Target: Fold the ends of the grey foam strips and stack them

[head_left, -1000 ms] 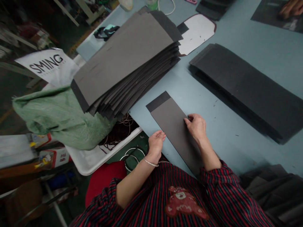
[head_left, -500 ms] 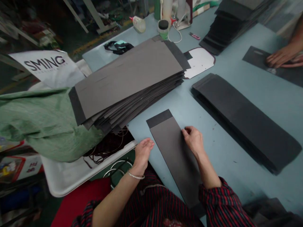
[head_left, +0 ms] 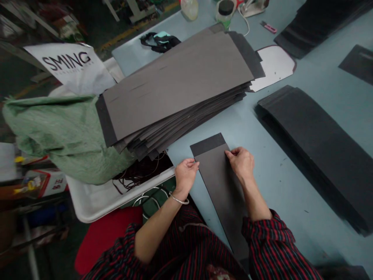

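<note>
A long grey sheet [head_left: 218, 179] with a dark band [head_left: 208, 144] across its far end lies flat on the table in front of me. My left hand [head_left: 185, 178] pinches its left edge just below the band. At the opposite edge, the thumb and fingers of my right hand [head_left: 243, 163] are closed on the sheet. The near end reaches down to my striped clothing. Beyond both hands stands a stack of similar grey sheets [head_left: 180, 81], and to the right lies a pile of dark strips [head_left: 314, 136].
A white tray [head_left: 96, 216] holding dark cords and a green cloth [head_left: 55, 136] is at the left. At the back are a white panel [head_left: 275, 66], a pink cutter [head_left: 269, 27], a black-lidded jar [head_left: 225, 11], a bottle [head_left: 190, 8] and another dark stack [head_left: 320, 27].
My left hand has moved from beside the sheet onto its left edge, its fingers closing. My right hand has shifted farther along the right edge. The view has turned left, and the co-worker's hands are out of sight.
</note>
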The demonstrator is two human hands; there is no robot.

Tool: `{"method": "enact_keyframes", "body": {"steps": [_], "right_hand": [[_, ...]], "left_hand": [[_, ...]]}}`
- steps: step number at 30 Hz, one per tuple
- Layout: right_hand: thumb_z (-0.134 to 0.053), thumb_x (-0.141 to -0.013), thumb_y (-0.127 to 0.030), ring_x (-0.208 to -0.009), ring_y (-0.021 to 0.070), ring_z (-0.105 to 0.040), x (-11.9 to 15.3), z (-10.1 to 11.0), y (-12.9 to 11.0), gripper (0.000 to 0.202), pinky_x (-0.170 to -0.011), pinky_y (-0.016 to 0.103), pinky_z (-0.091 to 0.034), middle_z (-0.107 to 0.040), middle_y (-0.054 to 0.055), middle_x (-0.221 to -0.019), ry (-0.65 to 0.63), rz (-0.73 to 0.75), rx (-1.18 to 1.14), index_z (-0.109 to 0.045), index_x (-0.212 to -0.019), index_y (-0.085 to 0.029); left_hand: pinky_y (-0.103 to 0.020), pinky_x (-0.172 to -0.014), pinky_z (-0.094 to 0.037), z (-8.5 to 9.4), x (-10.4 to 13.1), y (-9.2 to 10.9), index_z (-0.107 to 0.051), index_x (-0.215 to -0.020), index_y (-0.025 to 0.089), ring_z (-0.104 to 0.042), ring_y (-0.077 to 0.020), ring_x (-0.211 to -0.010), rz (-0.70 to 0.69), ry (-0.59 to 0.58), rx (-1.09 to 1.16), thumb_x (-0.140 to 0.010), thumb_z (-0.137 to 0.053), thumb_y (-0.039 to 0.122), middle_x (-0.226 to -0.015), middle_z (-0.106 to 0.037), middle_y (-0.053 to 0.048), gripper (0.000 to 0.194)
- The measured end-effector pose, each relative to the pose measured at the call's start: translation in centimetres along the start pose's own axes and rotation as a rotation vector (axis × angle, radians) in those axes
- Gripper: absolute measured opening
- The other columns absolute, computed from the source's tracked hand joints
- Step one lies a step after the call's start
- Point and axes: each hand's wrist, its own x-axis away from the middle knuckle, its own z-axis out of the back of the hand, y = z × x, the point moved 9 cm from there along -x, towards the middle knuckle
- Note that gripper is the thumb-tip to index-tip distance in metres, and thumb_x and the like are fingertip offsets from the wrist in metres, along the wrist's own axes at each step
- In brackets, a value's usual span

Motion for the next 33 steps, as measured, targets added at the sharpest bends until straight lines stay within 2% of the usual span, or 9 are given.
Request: {"method": "enact_keyframes", "body": {"steps": [5,11,19,23,25,28,29,31,33], "right_hand": [[-0.065,-0.078,-0.042,-0.072,0.0226,-0.058,-0.1,-0.1,0.0,0.023,-0.067,0.035,-0.042,-0.065,0.007,-0.074,-0.024,-0.023,0.002,-0.066,-0.078,-0.02],[-0.063,-0.078,-0.043,-0.069,0.0224,-0.057,-0.1,-0.2,-0.1,0.024,-0.065,0.036,-0.041,-0.063,0.007,-0.073,-0.004,-0.011,-0.015,-0.066,-0.078,-0.019],[-0.058,-0.084,-0.033,-0.074,0.0215,-0.055,0.1,-0.1,-0.6,0.018,-0.068,0.033,-0.039,-0.063,0.008,-0.079,0.037,0.053,0.019,-0.063,-0.073,-0.019],[-0.058,-0.085,-0.03,-0.075,0.021,-0.054,0.1,0.0,-0.5,0.017,-0.068,0.032,-0.038,-0.063,0.007,-0.081,0.052,0.069,0.005,-0.062,-0.072,-0.02],[-0.058,-0.085,-0.029,-0.077,0.0215,-0.054,0.2,-0.1,-0.6,0.016,-0.069,0.033,-0.038,-0.062,0.007,-0.081,0.05,0.074,-0.004,-0.061,-0.073,-0.019],[-0.056,-0.084,-0.024,-0.087,0.0239,-0.053,0.6,-0.1,-1.0,0.012,-0.075,0.035,-0.039,-0.062,0.009,-0.092,0.082,0.115,-0.042,-0.063,-0.091,-0.017],[-0.055,-0.084,-0.022,-0.092,0.0247,-0.053,0.7,-0.1,-1.3,0.018,-0.078,0.035,-0.039,-0.062,0.01,-0.097,0.101,0.134,-0.061,-0.062,-0.1,-0.017],[-0.052,-0.083,-0.02,-0.098,0.0259,-0.051,0.8,-0.1,-1.6,0.029,-0.082,0.037,-0.038,-0.061,0.012,-0.105,0.131,0.152,-0.103,-0.059,-0.111,-0.016],[-0.051,-0.084,-0.02,-0.099,0.0265,-0.051,0.7,-0.3,-1.5,0.028,-0.083,0.039,-0.037,-0.061,0.011,-0.105,0.144,0.128,-0.147,-0.06,-0.11,-0.017]], "left_hand": [[-0.029,-0.062,-0.052,0.1,-1.0,0.0,-0.064,-0.086,0.019,-0.067,-0.0172,-0.061,-0.019,0.002,-0.076,-0.07,-0.072,0.031,-0.064,-0.067,-0.001,0.022],[-0.029,-0.067,-0.049,0.4,-1.3,1.3,-0.063,-0.089,0.022,-0.067,-0.0177,-0.064,-0.086,-0.022,-0.238,-0.07,-0.073,0.034,-0.066,-0.069,-0.001,0.025],[-0.029,-0.068,-0.047,0.2,-1.5,1.5,-0.058,-0.092,0.024,-0.068,-0.0182,-0.066,-0.131,-0.048,-0.381,-0.073,-0.069,0.037,-0.067,-0.069,0.001,0.026],[-0.03,-0.067,-0.046,-0.1,-1.6,2.5,-0.056,-0.092,0.025,-0.065,-0.0184,-0.065,-0.194,-0.076,-0.569,-0.075,-0.066,0.038,-0.066,-0.066,0.003,0.024],[-0.032,-0.07,-0.047,-0.2,-1.0,3.7,-0.056,-0.094,0.025,-0.064,-0.0199,-0.069,-0.274,-0.052,-0.702,-0.076,-0.065,0.037,-0.071,-0.065,0.001,0.024],[-0.04,-0.087,-0.046,-1.2,0.8,6.8,-0.057,-0.102,0.022,-0.062,-0.0248,-0.095,-0.553,0.0,-0.784,-0.08,-0.061,0.03,-0.095,-0.065,-0.007,0.023],[-0.042,-0.095,-0.043,-2.0,1.6,7.6,-0.058,-0.105,0.022,-0.058,-0.0258,-0.107,-0.665,-0.02,-0.763,-0.083,-0.058,0.027,-0.105,-0.064,-0.009,0.022],[-0.044,-0.106,-0.036,-4.1,2.9,8.6,-0.057,-0.112,0.022,-0.047,-0.0253,-0.127,-0.836,-0.133,-0.699,-0.088,-0.049,0.022,-0.121,-0.06,-0.01,0.025],[-0.046,-0.112,-0.03,-6.1,3.4,8.6,-0.055,-0.119,0.022,-0.036,-0.0243,-0.138,-0.912,-0.269,-0.659,-0.091,-0.044,0.021,-0.132,-0.055,-0.01,0.031]]}}
